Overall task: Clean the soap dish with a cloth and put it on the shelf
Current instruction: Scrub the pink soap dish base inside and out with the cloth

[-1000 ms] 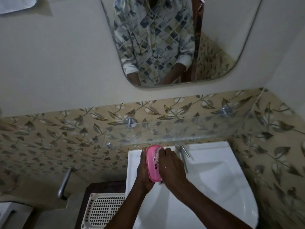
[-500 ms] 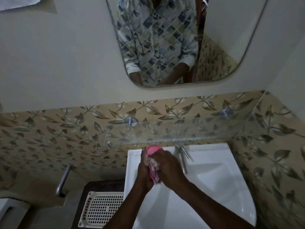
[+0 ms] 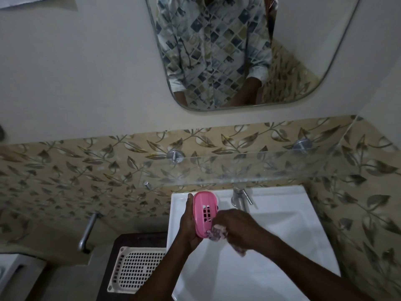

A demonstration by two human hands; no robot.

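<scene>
A pink soap dish (image 3: pixel 205 210) with a slotted bottom stands on its end above the left part of the white sink (image 3: pixel 271 246). My left hand (image 3: pixel 188 227) grips it from the left and behind. My right hand (image 3: pixel 236 229) holds a bunched patterned cloth (image 3: pixel 217 232) against the dish's lower right edge. A glass shelf (image 3: pixel 249 168) on two metal pegs runs along the tiled wall just above the sink.
A chrome tap (image 3: pixel 238 197) stands at the sink's back, right of the dish. Left of the sink a white perforated basket (image 3: pixel 136 270) lies on a dark surface, with a metal bar (image 3: pixel 89 231) on the wall. A mirror (image 3: pixel 238 51) hangs above.
My right hand with the cloth has slid down from the middle of the dish to its lower end, uncovering the slotted face. The left hand keeps its hold.
</scene>
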